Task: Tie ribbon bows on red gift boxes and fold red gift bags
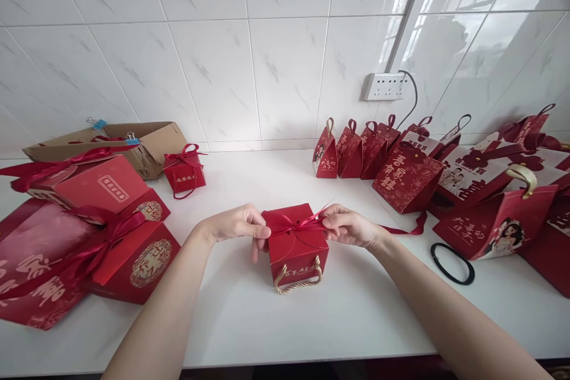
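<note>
A red gift box (296,261) with a gold rope handle on its front stands upright in the middle of the white table. Across its lid runs a red ribbon (294,224), crossed or knotted at the centre. At the box's left upper edge, my left hand (247,228) pinches one side of the ribbon between thumb and fingers. On the opposite side my right hand (347,224) grips the ribbon near the knot. One long ribbon tail trails from under my right hand along the table to the right.
Larger red gift boxes (129,249) with ribbons crowd the left side. Behind them sit a cardboard box (162,145) with blue clips and a small red box (184,173). Several triangular red boxes (327,154) stand at right, near a black ring (452,264). A power strip (385,86) hangs on the tiled wall.
</note>
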`<state>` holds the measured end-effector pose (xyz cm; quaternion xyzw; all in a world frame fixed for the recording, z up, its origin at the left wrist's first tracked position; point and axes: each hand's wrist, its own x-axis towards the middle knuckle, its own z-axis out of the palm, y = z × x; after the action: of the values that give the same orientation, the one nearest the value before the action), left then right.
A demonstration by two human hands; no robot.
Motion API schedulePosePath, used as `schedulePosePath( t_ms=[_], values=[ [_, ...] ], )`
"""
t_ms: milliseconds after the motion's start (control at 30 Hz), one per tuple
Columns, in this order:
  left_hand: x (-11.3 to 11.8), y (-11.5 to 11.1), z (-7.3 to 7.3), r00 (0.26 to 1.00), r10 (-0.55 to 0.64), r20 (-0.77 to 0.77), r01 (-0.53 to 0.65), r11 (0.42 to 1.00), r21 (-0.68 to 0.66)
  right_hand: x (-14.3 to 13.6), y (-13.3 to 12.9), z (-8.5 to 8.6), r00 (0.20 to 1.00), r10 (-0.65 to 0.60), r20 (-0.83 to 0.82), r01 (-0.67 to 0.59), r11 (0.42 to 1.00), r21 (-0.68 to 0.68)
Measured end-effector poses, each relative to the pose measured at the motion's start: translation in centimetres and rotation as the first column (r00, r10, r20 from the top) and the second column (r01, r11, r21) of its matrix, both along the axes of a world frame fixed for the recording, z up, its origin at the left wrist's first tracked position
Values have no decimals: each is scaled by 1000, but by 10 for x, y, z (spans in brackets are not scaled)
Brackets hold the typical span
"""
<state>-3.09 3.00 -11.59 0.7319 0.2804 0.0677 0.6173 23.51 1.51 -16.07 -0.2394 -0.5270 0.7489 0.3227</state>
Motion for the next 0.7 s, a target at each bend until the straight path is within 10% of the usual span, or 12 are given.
schedulePosePath(
  t_ms=[433, 700],
  values=[
    [2, 0, 0, 944, 315, 97, -312, 949, -52, 12, 2, 8, 994, -108, 1, 108, 994, 17],
    [8, 0, -1, 912, 398, 98, -410, 895, 175, 2, -1, 14, 964, -264, 24, 261, 962, 77]
  ],
)
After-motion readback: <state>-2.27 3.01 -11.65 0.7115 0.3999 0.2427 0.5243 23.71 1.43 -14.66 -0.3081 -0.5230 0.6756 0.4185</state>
